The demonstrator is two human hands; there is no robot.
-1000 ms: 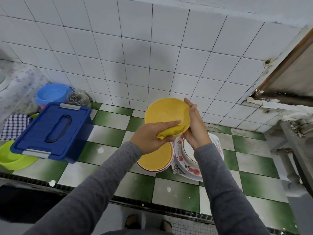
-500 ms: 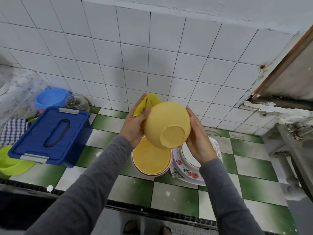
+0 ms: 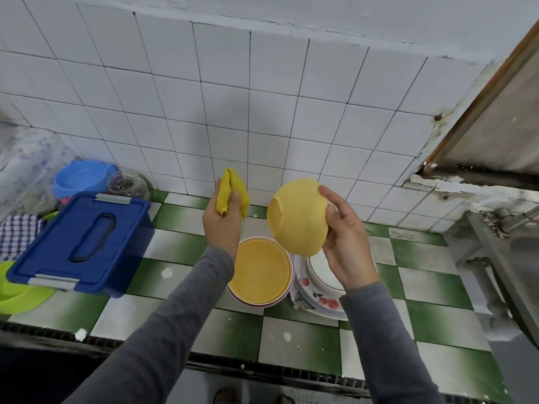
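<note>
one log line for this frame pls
left hand grips yellow cloth | right hand holds yellow bowl | cloth apart from bowl

Far wall (image 3: 204,112): white square tiles, dark grout, bare grey plaster band (image 3: 364,16) above, cracked along the joint. Soft shadow on the tiles at centre; light is even and dull.
Tiled ledge (image 3: 180,246): green and white checks, flecked with white spots. Dark ribbed strip (image 3: 262,371) along its near edge.
Right: brown wooden frame (image 3: 478,100) slanting up, with flaking, stained paint at its foot (image 3: 437,182). Grey pipe (image 3: 490,290) below it, by a grimy metal edge.
Far left: flower-patterned cover (image 3: 26,158).
</note>
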